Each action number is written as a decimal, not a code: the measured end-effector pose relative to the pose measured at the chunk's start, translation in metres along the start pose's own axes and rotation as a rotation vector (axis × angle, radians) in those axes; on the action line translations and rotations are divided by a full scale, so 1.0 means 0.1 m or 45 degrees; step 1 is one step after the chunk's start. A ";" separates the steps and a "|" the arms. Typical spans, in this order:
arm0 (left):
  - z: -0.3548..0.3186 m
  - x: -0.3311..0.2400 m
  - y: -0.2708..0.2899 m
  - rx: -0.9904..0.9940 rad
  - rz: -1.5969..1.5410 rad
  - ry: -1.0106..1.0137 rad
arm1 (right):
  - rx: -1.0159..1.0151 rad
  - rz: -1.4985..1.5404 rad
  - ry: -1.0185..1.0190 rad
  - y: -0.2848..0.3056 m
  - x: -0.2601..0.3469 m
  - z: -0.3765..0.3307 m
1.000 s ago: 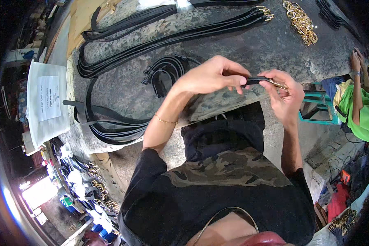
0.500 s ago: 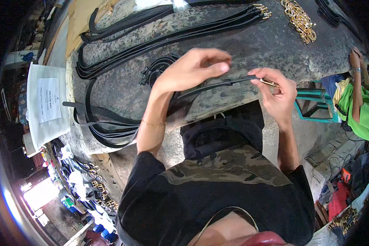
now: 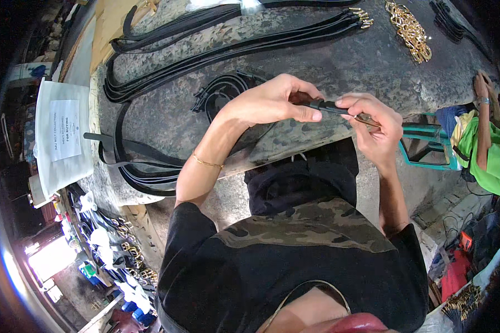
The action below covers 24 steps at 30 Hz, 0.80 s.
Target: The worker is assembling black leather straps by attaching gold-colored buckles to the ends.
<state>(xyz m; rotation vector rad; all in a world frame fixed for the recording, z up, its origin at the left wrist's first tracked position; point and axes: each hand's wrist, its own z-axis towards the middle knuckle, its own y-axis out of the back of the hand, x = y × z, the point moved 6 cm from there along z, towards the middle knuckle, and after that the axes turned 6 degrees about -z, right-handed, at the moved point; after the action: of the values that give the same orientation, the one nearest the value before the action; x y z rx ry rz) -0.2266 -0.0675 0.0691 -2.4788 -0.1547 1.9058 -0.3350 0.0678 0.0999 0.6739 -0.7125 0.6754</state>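
- Pinching a black strap [image 3: 329, 106] betw. L hand [image 3: 278, 102] and R hand [image 3: 376, 117], closing thumb + fingers of both on it.
- Also keeping a gold-coloured metal piece [image 3: 365, 120] at strap's R end, partly under R fingers; can't tell how joined.
- Holding strap over the table [image 3: 372, 66], near its front edge; can't tell if touching the surface.
- Judging progress: prob. being partway w/ this strap, hardware apparently on, handling betw. both hands apparently unfinished.
- Counting as prob. done: long strap bundle [image 3: 228, 54] w/ gold ends [image 3: 364, 18]. Counting as prob. left: loose gold buckle pile [image 3: 409, 30], plus small looped bundle [image 3: 219, 84] just beside L wrist, showing no metal.
- Having most room up-table, betw. hands and long bundle; going L, running into looped bundle.
- Minding front edge just below hands, plus teal stool [image 3: 425, 127] past it, to R.
- Farther R, sharing table w/ co-worker's hands [image 3: 481, 87], staying well apart.
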 end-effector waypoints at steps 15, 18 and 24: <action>0.02 -0.06 -0.04 -0.097 0.287 -0.065 | 0.373 -0.301 0.193 0.01 0.02 0.12; 0.02 -0.05 -0.09 -0.056 0.233 -0.017 | 0.406 -0.219 0.140 0.00 -0.05 0.11; -0.04 0.04 -0.19 -0.093 0.109 -0.037 | 0.478 -0.183 0.132 0.08 -0.01 0.13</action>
<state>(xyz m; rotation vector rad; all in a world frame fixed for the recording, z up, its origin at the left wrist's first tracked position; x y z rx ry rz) -0.2234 -0.0478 0.0676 -2.5445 -0.1229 2.0048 -0.3459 0.0625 0.1095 1.0170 -0.4387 0.7124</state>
